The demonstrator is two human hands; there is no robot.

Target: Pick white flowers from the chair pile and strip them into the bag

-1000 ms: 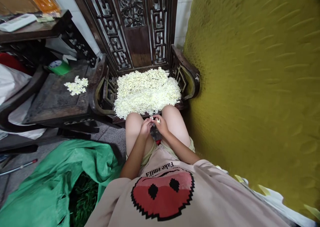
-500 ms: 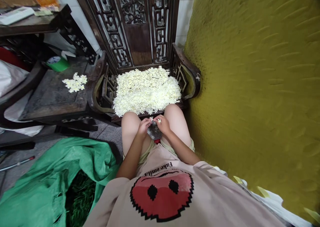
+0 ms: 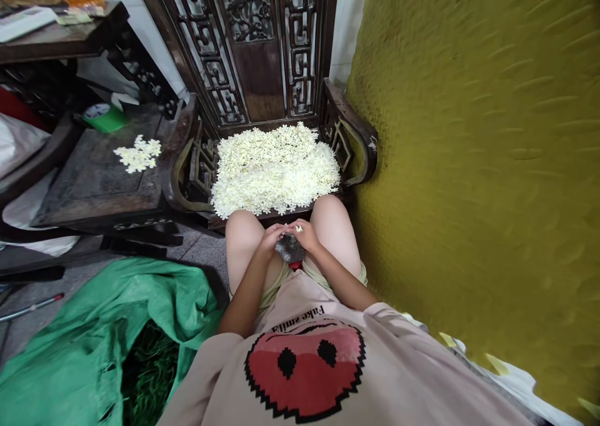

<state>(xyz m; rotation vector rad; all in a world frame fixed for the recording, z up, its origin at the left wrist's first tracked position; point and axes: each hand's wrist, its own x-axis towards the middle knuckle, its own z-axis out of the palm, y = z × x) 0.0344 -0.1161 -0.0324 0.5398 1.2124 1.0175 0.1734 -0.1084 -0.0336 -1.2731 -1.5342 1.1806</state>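
Observation:
My left hand [image 3: 270, 237] and my right hand [image 3: 306, 236] meet fingertip to fingertip between my knees. A small white flower [image 3: 299, 228] with a yellowish centre shows at the fingers of my right hand, which are closed. My left fingers are pinched together, and what lies in them is hidden. Just below both hands is a dark grey, rounded, rough-looking thing [image 3: 289, 249], with a bit of red [image 3: 295, 265] under it. In front of my knees, a thick layer of white flowers [image 3: 276, 170] covers the seat of a carved wooden chair [image 3: 260, 79].
A smaller pile of white flowers [image 3: 139, 153] lies on the dark wooden side table [image 3: 98, 188], near a green tape roll [image 3: 105, 117]. At lower left, a green sack [image 3: 164, 282] gapes over dark green strands [image 3: 150, 370]. A yellow-green surface [image 3: 478, 163] rises at my right.
My fingertips have come together, and the white flower that showed at my left fingertips is now hidden. The flower at my right hand stays in place. The view has shifted slightly.

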